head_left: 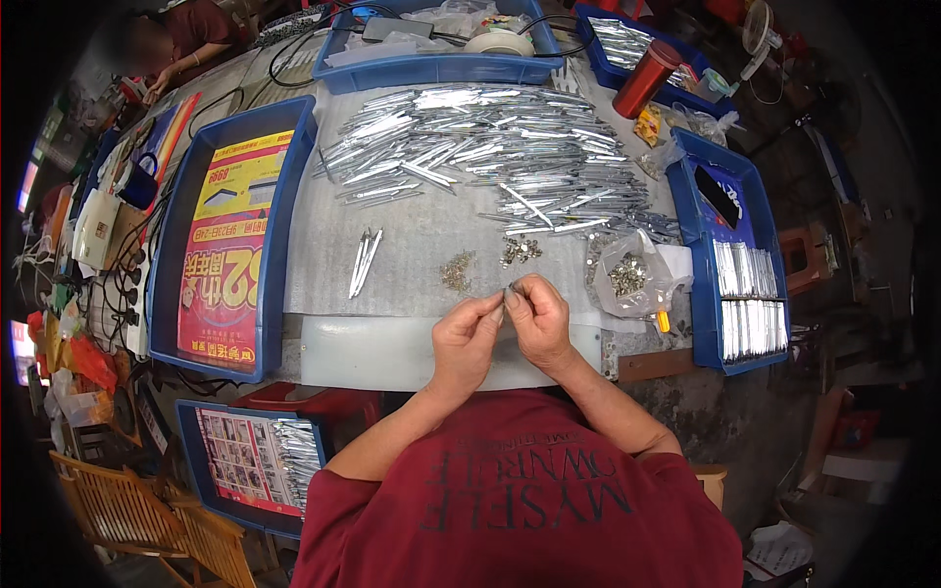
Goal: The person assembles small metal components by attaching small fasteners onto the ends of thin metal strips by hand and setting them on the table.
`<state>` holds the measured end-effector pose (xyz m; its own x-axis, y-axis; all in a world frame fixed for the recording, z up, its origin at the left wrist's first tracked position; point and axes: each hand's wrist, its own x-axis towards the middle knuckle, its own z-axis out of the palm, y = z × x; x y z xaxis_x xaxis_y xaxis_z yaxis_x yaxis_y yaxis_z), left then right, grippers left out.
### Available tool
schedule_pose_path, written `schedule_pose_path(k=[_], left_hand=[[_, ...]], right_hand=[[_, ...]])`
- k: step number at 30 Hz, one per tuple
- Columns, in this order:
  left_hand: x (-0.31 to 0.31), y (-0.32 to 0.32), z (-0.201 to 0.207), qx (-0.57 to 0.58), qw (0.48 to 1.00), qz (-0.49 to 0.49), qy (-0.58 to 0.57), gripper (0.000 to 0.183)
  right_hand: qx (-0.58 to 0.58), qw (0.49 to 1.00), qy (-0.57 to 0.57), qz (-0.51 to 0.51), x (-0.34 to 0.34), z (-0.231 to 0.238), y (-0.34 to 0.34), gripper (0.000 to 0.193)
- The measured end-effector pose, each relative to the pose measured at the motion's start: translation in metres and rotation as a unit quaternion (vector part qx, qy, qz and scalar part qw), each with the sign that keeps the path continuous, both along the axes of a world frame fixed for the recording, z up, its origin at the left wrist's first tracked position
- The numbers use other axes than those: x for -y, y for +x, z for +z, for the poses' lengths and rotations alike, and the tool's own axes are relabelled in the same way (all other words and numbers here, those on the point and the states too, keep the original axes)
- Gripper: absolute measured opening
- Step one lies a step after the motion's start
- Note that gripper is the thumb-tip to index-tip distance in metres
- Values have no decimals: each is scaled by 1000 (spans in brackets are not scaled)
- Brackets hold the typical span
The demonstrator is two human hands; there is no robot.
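My left hand [465, 338] and my right hand [538, 318] meet at the fingertips over the table's near side. Both are closed in a pinch; whatever sits between the fingers is too small to name. Just beyond them lie a heap of small round metal pieces [520, 252] and a heap of tiny gold-coloured parts [457, 271]. Several slim silvery sticks [366, 263] lie side by side to the left. A large pile of similar sticks [490, 147] spreads across the far half. Right of my hands, an opened plastic bag [627, 277] holds more small metal pieces.
Blue trays stand around: one lined with printed paper [306, 137] at left, one with bundled sticks [686, 235] at right, one with odds and ends [431, 73] at the back. A red cylinder [647, 78] stands back right. Another person [201, 39] sits far left.
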<state>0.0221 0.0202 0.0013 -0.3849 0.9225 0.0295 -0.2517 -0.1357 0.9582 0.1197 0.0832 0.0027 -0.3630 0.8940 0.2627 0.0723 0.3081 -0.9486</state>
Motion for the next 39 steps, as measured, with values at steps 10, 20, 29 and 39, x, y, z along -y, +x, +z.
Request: schedule_pose_path(k=[10,20,29,39], left_hand=[[-5,-7,2,-240,965,57,84,13],[23,-36,4,-477,876,-58,41,29],[33,-35,2,-623,750,-195,111,34],[-8,7,-7,-573,774,-197,184,29]], right_hand=[[8,1000,-16,14,-1,-3,2,13],[-6,998,-35,-42,-4,-11,33,14],[12,997,-26,-71,10,-18,51,15],[-33,993,-40,-104,8,-25,53,12]])
